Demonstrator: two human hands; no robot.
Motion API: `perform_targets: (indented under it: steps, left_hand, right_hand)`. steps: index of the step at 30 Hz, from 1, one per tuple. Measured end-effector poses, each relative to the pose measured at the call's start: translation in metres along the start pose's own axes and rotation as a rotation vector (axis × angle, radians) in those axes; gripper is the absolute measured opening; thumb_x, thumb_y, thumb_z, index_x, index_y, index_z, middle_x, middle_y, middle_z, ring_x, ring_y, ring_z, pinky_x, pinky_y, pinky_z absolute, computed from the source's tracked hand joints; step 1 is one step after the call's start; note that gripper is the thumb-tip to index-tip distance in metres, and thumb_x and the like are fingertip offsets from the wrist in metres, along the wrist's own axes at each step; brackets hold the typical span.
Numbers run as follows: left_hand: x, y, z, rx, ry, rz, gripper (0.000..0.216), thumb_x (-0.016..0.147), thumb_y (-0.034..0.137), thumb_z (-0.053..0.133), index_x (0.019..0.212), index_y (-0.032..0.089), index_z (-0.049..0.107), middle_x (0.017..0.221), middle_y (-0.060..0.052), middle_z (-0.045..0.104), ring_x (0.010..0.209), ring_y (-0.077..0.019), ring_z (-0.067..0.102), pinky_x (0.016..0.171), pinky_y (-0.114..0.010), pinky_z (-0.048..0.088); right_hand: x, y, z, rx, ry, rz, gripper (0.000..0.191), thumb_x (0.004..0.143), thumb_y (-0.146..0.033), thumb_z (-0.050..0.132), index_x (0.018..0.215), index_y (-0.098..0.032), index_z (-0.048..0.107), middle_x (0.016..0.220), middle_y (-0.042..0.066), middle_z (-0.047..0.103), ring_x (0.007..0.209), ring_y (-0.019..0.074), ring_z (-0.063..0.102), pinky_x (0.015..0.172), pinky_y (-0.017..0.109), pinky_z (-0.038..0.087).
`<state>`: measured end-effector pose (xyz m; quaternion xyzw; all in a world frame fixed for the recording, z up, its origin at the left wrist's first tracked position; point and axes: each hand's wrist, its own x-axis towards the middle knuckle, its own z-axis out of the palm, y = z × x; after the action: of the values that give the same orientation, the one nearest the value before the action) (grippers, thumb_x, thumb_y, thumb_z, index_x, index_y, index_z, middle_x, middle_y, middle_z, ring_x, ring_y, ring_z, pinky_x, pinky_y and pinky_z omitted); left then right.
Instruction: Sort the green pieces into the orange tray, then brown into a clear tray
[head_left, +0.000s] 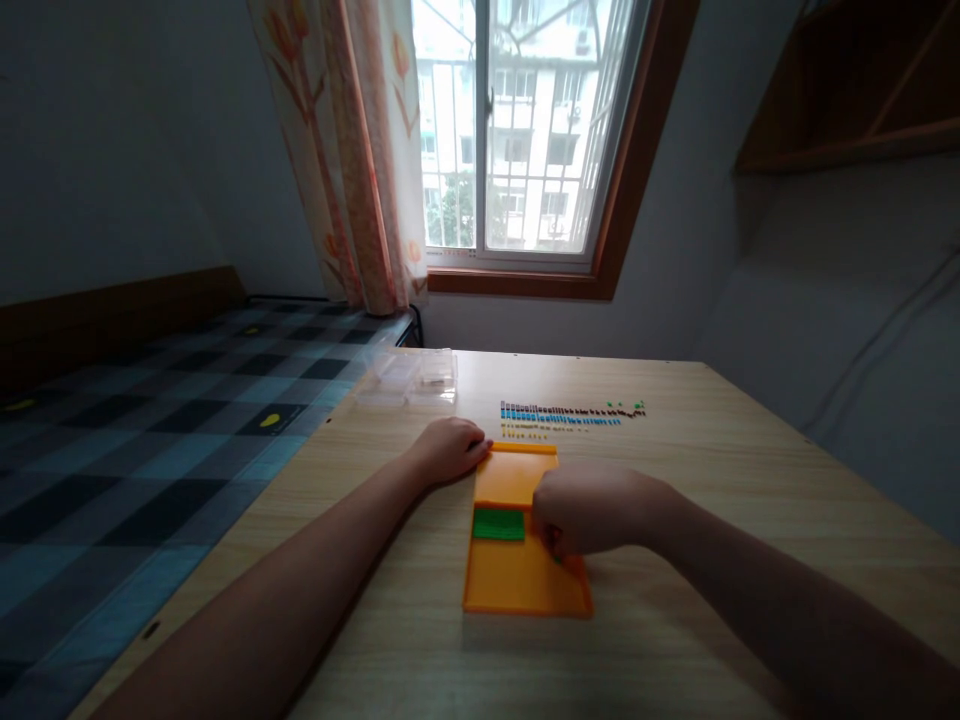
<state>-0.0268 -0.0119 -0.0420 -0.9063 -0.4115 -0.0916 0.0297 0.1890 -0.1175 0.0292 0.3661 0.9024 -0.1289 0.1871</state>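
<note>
An orange tray (517,580) lies on the wooden table (675,620) in front of me. A green block of small pieces (499,524) fills part of its middle. My left hand (448,449) rests at the tray's far left corner, fingers curled against its edge. My right hand (592,510) hovers over the tray's right side with fingers closed in a pinch; what it holds is hidden. Beyond the tray lie rows of tiny blue, dark, yellow and green pieces (562,414).
A clear plastic box (409,378) stands at the table's far left edge. A bed with a checked blue cover (150,440) lies to the left. Behind are a window (517,130) with a curtain (352,150) and a wooden shelf (855,90).
</note>
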Motion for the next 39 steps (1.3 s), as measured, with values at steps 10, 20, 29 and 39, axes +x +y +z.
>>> perform_targets:
  steps: [10, 20, 29, 39]
  left_hand:
    - [-0.0003, 0.0007, -0.0012, 0.005, -0.013, -0.002, 0.039, 0.094, 0.037, 0.046, 0.07, 0.019, 0.071, 0.077, -0.007, 0.072, 0.07, -0.0184, 0.061, 0.061, -0.029, 0.035]
    - [-0.0008, -0.0001, -0.0012, 0.001, -0.009, 0.003, 0.039, 0.094, 0.037, 0.046, 0.07, 0.019, 0.07, 0.077, -0.007, 0.071, 0.07, -0.0184, 0.061, 0.063, -0.029, 0.037]
    - [-0.001, -0.0001, -0.0006, -0.033, 0.006, 0.0, 0.038, 0.093, 0.037, 0.048, 0.066, 0.019, 0.068, 0.074, -0.007, 0.07, 0.068, -0.0187, 0.061, 0.061, -0.03, 0.036]
    - [-0.0009, 0.0, -0.0009, -0.007, -0.005, 0.001, 0.039, 0.093, 0.037, 0.046, 0.069, 0.019, 0.07, 0.075, -0.008, 0.071, 0.068, -0.0189, 0.061, 0.06, -0.03, 0.036]
  right_hand:
    - [-0.0005, -0.0001, -0.0004, 0.003, -0.018, 0.007, 0.021, 0.075, -0.021, 0.064, 0.088, -0.019, 0.08, 0.074, 0.003, 0.071, 0.053, 0.0122, 0.046, 0.05, 0.025, 0.032]
    - [-0.0018, -0.0013, -0.0003, 0.034, -0.044, 0.016, 0.023, 0.071, -0.021, 0.066, 0.088, -0.021, 0.08, 0.075, 0.002, 0.071, 0.055, 0.0124, 0.048, 0.05, 0.024, 0.032]
    - [-0.0012, -0.0062, -0.0002, 0.023, -0.004, 0.014, 0.023, 0.074, -0.026, 0.063, 0.088, -0.021, 0.08, 0.075, 0.003, 0.072, 0.055, 0.013, 0.049, 0.05, 0.025, 0.031]
    - [0.0033, -0.0017, 0.0018, 0.062, -0.002, -0.01, 0.029, 0.075, -0.021, 0.061, 0.096, -0.021, 0.08, 0.085, 0.004, 0.076, 0.064, 0.0145, 0.057, 0.055, 0.024, 0.035]
